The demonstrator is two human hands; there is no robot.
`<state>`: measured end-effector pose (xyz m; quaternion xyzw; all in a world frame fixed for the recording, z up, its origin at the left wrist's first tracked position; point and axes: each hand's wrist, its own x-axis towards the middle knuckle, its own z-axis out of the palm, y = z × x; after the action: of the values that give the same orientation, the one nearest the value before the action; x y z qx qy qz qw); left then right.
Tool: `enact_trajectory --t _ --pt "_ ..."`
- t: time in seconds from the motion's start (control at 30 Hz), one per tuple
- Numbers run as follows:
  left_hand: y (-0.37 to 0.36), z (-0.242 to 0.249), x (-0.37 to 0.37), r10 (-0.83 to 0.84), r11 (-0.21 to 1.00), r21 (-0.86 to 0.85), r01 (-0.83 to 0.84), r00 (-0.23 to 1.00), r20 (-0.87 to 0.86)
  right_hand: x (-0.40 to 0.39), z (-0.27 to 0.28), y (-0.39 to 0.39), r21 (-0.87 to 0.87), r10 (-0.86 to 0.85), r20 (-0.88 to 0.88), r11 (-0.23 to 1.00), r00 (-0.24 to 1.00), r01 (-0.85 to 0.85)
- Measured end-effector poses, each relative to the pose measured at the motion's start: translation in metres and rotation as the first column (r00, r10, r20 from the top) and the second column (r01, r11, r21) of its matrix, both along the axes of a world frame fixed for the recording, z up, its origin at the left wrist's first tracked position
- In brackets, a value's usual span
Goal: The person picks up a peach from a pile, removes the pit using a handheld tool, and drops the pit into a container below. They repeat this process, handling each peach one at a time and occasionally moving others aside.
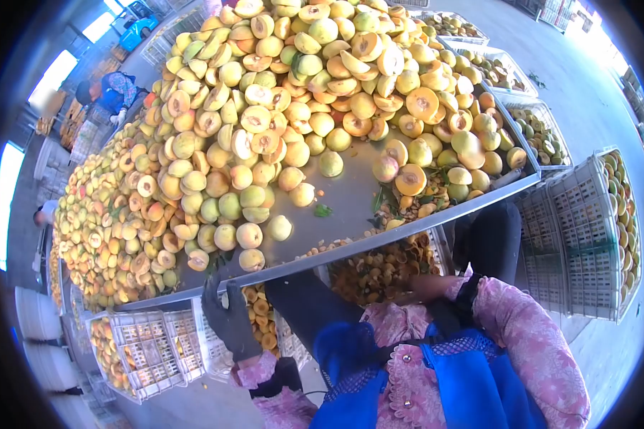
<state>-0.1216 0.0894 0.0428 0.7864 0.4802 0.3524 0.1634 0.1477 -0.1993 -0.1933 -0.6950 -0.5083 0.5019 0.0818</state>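
Observation:
A big heap of yellow peaches [257,114], many of them cut in half with the pit side showing, covers the metal table [336,200]. My left hand [230,318], in a dark glove, is at the table's front edge, its thumb and fingers apart and nothing visible between them. Close above its fingertips lie a few loose peaches [250,259]. My right hand [431,287] is smeared by motion, low under the table edge. Beneath it is a crate [442,250] with peach pieces and scraps [379,268]; its fingers cannot be made out.
White crates of fruit [150,357] stand below the table at left. At right is a stack of crates [572,239], with more crates of fruit [540,132] along the table's far side. A person [114,93] bends at the far left, near a blue vehicle [137,25].

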Motion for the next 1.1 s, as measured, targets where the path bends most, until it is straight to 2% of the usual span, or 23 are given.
enact_trajectory --t 0.03,0.1,0.17,0.2,0.33,0.37,0.43,0.47,0.5,0.53,0.57,0.6,0.63,0.67,0.7,0.73,0.77,0.8,0.83,0.9,0.97,1.03,1.1 --pt "0.005 0.000 0.011 0.001 1.000 0.000 -0.001 1.000 -0.003 -0.001 0.028 0.008 0.000 0.001 -0.003 1.000 1.000 -0.001" --pt "0.018 -0.005 0.040 -0.191 0.903 -0.343 0.258 0.957 0.217 0.006 0.079 0.028 -0.281 0.182 -0.012 0.943 0.983 -0.178" --pt "0.022 -0.009 0.088 -0.333 0.879 -0.356 0.318 0.943 0.021 0.005 0.090 0.026 -0.112 0.101 -0.046 0.988 0.994 -0.105" --pt "0.031 -0.024 0.106 -0.370 0.912 -0.241 0.332 0.920 -0.129 0.003 0.092 0.023 0.048 0.031 -0.098 0.999 0.995 -0.026" --pt "0.047 -0.062 0.137 -0.337 0.907 0.036 0.419 0.777 -0.531 0.010 0.086 0.017 0.013 -0.155 0.039 0.988 0.987 0.155" --pt "0.049 -0.064 0.138 -0.341 0.905 0.038 0.425 0.776 -0.531 0.012 0.094 0.014 -0.018 -0.242 -0.020 0.970 0.970 0.242" --pt "0.053 -0.056 0.133 -0.452 0.891 -0.176 0.419 0.859 -0.240 0.011 0.122 0.014 -0.053 -0.327 -0.080 0.945 0.942 0.324" --pt "0.054 -0.055 0.130 -0.474 0.854 -0.250 0.456 0.881 -0.010 0.011 0.132 0.013 0.050 -0.325 -0.125 0.941 0.937 0.333" --pt "0.052 -0.052 0.123 -0.474 0.854 -0.249 0.456 0.880 -0.012 0.009 0.143 0.013 0.151 -0.318 -0.171 0.927 0.933 0.343" --pt "0.040 -0.027 0.119 -0.302 0.442 -0.635 0.634 0.772 0.560 0.009 0.163 0.016 0.152 -0.315 -0.173 0.928 0.933 0.341" --pt "0.030 -0.012 0.114 0.223 -0.110 -0.557 0.823 0.567 0.793 0.010 0.188 0.022 0.167 -0.321 -0.234 0.917 0.918 0.363" --pt "0.016 -0.012 0.114 0.149 0.039 -0.597 0.801 0.586 0.796 0.010 0.208 0.029 0.182 -0.325 -0.294 0.904 0.899 0.386" --pt "0.001 -0.010 0.117 0.147 0.046 -0.598 0.800 0.587 0.796 0.009 0.221 0.034 0.186 -0.319 -0.297 0.905 0.900 0.382" --pt "-0.014 -0.007 0.121 -0.459 0.510 -0.459 0.727 0.682 0.570 0.008 0.232 0.039 0.254 -0.290 -0.320 0.891 0.902 0.376" --pt "-0.027 -0.006 0.126 -0.696 0.718 -0.017 0.696 0.717 -0.037 0.007 0.238 0.042 0.320 -0.261 -0.340 0.871 0.903 0.372" --pt "-0.038 -0.014 0.128 -0.697 0.717 -0.014 0.697 0.716 -0.038 0.004 0.240 0.045 0.323 -0.261 -0.340 0.870 0.904 0.373" --pt "-0.048 -0.027 0.129 -0.509 0.628 -0.360 0.690 0.714 0.481 0.002 0.243 0.046 0.375 -0.257 -0.297 0.854 0.920 0.360" --pt "-0.055 -0.034 0.131 -0.050 0.345 -0.579 0.739 0.630 0.775 0.000 0.245 0.046 0.425 -0.257 -0.251 0.837 0.933 0.345" --pt "-0.065 -0.020 0.136 -0.052 0.341 -0.577 0.742 0.628 0.777 -0.002 0.246 0.046 0.425 -0.262 -0.248 0.835 0.933 0.348" --pt "-0.086 0.017 0.138 -0.516 0.405 -0.505 0.762 0.646 0.563 -0.004 0.248 0.046 0.493 -0.230 -0.219 0.812 0.948 0.311" --pt "-0.094 0.020 0.142 -0.648 0.480 -0.478 0.736 0.665 0.372 -0.004 0.247 0.046 0.490 -0.225 -0.205 0.819 0.953 0.298" --pt "-0.096 -0.006 0.147 -0.077 0.134 -0.588 0.798 0.600 0.796 -0.005 0.243 0.046 0.494 -0.223 -0.133 0.830 0.966 0.259" --pt "-0.102 -0.006 0.149 0.060 0.058 -0.580 0.812 0.577 0.814 -0.005 0.243 0.046 0.485 -0.227 -0.108 0.838 0.968 0.251"
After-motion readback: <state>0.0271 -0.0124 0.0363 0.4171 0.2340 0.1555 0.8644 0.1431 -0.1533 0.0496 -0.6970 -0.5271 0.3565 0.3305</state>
